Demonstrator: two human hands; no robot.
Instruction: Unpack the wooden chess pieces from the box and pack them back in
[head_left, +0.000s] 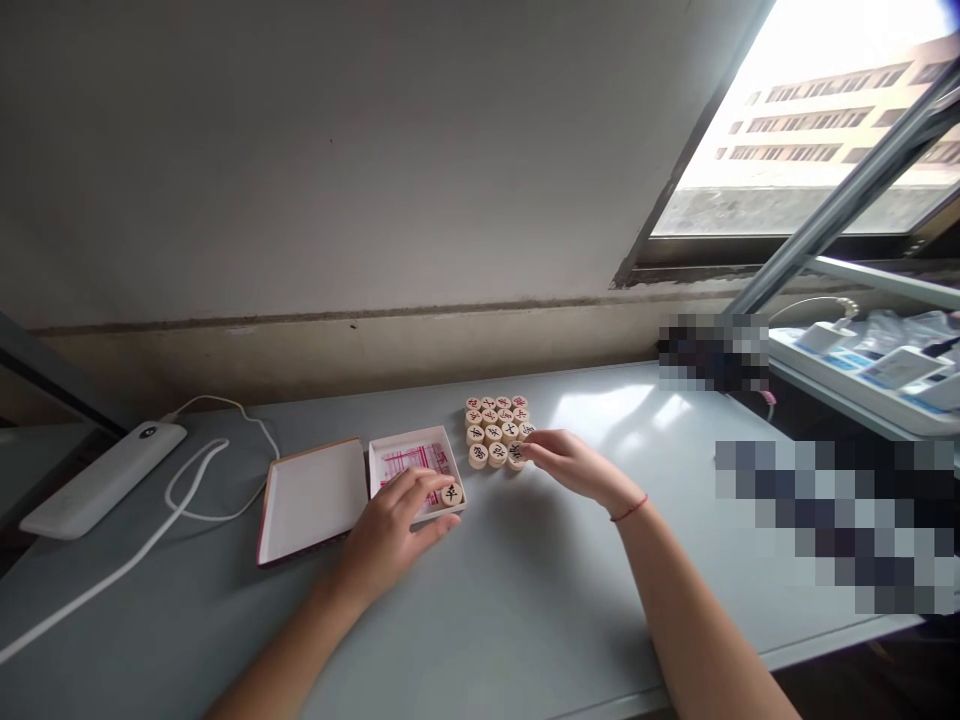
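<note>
Round wooden Chinese chess pieces (492,433) stand in tight rows on the grey desk, red characters at the back and black ones in front. My right hand (574,465) is at the front right corner of this group, its fingers closed on a Chinese chess piece (515,455) with a black character. Over the shallow white box (455,460) lies my left hand (390,525), thumb apart from the fingers. Its fingertips are at a single black-character piece (451,495) inside the box's front right corner. Pink print shows on the box's bottom.
Left of the box lies its lid (315,502), inner side up. A white power strip (105,480) and a looping white cable (161,535) are farther left. A white tray with small boxes (892,365) stands at the right, beneath a slanted metal bar (832,210). The wall borders the desk's back.
</note>
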